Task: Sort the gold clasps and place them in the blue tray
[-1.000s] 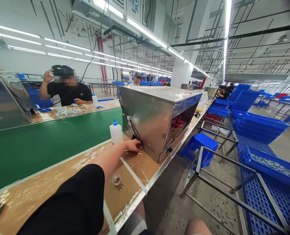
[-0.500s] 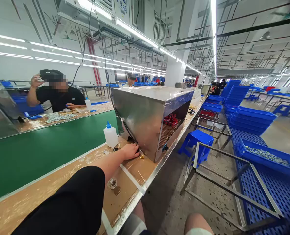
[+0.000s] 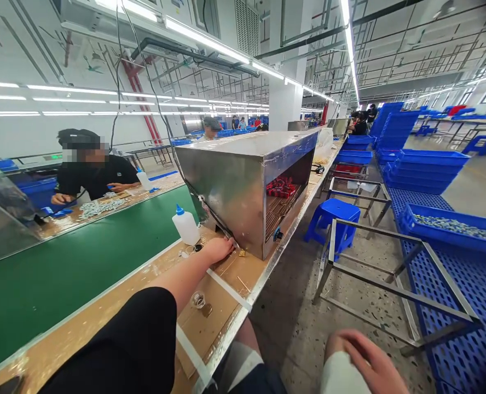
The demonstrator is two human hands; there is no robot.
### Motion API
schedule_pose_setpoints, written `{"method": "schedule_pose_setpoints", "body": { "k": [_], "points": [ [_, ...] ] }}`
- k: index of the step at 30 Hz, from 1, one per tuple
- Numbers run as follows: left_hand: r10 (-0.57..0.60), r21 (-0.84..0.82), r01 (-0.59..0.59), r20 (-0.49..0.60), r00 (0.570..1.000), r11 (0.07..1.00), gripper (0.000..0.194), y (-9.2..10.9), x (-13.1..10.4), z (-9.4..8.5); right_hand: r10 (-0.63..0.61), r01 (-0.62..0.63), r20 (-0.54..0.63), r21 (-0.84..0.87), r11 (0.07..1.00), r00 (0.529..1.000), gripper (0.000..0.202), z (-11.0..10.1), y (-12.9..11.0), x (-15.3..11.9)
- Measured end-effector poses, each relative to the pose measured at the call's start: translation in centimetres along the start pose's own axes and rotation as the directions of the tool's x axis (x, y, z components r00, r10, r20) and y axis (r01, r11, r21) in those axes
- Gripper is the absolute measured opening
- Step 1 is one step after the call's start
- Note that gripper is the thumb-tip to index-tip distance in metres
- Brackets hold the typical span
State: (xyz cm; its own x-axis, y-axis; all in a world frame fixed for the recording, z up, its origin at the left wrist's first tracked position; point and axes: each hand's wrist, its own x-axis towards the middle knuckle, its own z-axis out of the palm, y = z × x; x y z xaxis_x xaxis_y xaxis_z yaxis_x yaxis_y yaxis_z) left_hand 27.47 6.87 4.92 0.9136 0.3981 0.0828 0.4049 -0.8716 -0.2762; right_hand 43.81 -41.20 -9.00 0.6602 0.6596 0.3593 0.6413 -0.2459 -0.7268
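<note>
- Currently resting on the brown surface (image 3: pixel 226 273): the left hand (image 3: pixel 218 249), palm down, at the lower corner of the steel box (image 3: pixel 235 180).
- Fingers (image 3: pixel 229 244) of that hand curled loosely, tips just beside a small brass part (image 3: pixel 242 253) lying at the foot of the box; whether touching the part, cannot tell.
- Nothing visibly grasped in the left hand; black sleeve (image 3: pixel 120 345) covering the upper arm.
- Lying on the knee at the bottom edge of the view: the right hand (image 3: pixel 370 364), relaxed and holding nothing, fingers half bent.
- Standing just left of the left hand: a white squeeze bottle (image 3: pixel 185 225) with a blue cap, upright, at the border between the brown surface and the green belt (image 3: pixel 82 257).
- Placed nearer to the body, beside the forearm: a small clear round cup (image 3: pixel 197 299); contents too small to tell.
- Crossing the brown surface: white tape strips (image 3: pixel 229 289).
- Inside the open side of the steel box: red pieces (image 3: pixel 282 187) on a wire rack.
- Running down the side of the box to its lower corner: a black cable (image 3: pixel 210 210).
- Across the belt, seated: another person in a black shirt (image 3: pixel 95 175), both hands low on the far surface near a pile of small pale parts (image 3: pixel 97 207).
- On the floor to the right: a blue stool (image 3: pixel 335 219), a bare metal frame (image 3: pixel 391 279), and blue crates (image 3: pixel 427 164); one crate (image 3: pixel 452 230) with small pale parts inside.
</note>
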Motion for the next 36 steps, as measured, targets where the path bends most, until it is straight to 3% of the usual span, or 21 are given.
{"method": "schedule_pose_setpoints", "body": {
  "k": [2,5,7,9,12,15,20,27,29,30,32,34,36],
  "points": [
    [-0.01,-0.018,0.01,0.019,1.0,1.0,0.043,0.1,0.0,-0.2,-0.228,0.234,0.199,-0.008,0.972,0.953,0.029,2.3,-5.0,4.8],
    [-0.032,-0.041,0.033,0.042,0.999,0.999,0.042,0.3,-0.3,-0.5,-0.55,0.607,0.34,-0.083,0.79,0.763,0.031,6.5,-13.3,12.2],
    [-0.052,-0.051,0.055,0.047,0.998,0.997,0.043,0.7,-0.5,-0.6,-0.589,0.725,0.436,-0.276,0.631,0.68,0.033,9.7,-17.4,16.0],
    [-0.071,-0.057,0.073,0.041,0.997,0.996,0.042,1.3,-0.8,-0.6,-0.555,0.76,0.52,-0.404,0.509,0.649,0.035,12.8,-19.8,18.5],
    [-0.067,-0.058,0.068,0.014,0.998,0.996,0.036,2.3,-1.4,-0.5,-0.52,0.763,0.558,-0.464,0.45,0.646,0.027,16.2,-20.8,20.3],
    [-0.003,-0.051,0.003,-0.014,1.0,0.999,0.029,3.0,-2.0,-0.5,-0.495,0.745,0.558,-0.507,0.433,0.667,0.022,17.6,-20.5,20.9],
    [0.125,-0.012,-0.125,-0.012,0.992,0.992,0.035,2.7,-2.3,-0.5,-0.483,0.74,0.561,-0.499,0.45,0.672,0.023,17.1,-19.9,20.9],
    [0.149,0.016,-0.15,0.047,0.988,0.988,0.032,3.1,-1.9,-0.5,-0.536,0.797,0.601,-0.339,0.5,0.593,0.021,14.9,-17.6,20.6],
    [0.124,0.006,-0.124,0.041,0.991,0.992,0.035,3.3,-2.0,-0.6,-0.56,0.773,0.553,-0.288,0.566,0.617,0.025,14.1,-16.7,19.8],
    [0.111,-0.003,-0.111,0.039,0.993,0.994,0.036,3.3,-2.1,-0.6,-0.566,0.742,0.505,-0.268,0.614,0.651,0.028,13.7,-16.3,19.2],
    [0.087,-0.026,-0.086,0.04,0.995,0.996,0.033,3.3,-2.2,-0.7,-0.537,0.635,0.366,-0.239,0.735,0.76,0.031,13.0,-15.6,17.9],
    [0.064,-0.054,-0.061,0.049,0.997,0.997,0.028,3.2,-2.1,-0.8,-0.431,0.472,0.212,-0.211,0.856,0.877,0.039,12.6,-15.0,16.9],
    [0.038,-0.089,-0.032,0.059,0.998,0.996,0.024,3.1,-2.0,-1.1,-0.293,0.305,0.095,-0.179,0.935,0.952,0.054,11.9,-14.5,17.2]
  ]
}}
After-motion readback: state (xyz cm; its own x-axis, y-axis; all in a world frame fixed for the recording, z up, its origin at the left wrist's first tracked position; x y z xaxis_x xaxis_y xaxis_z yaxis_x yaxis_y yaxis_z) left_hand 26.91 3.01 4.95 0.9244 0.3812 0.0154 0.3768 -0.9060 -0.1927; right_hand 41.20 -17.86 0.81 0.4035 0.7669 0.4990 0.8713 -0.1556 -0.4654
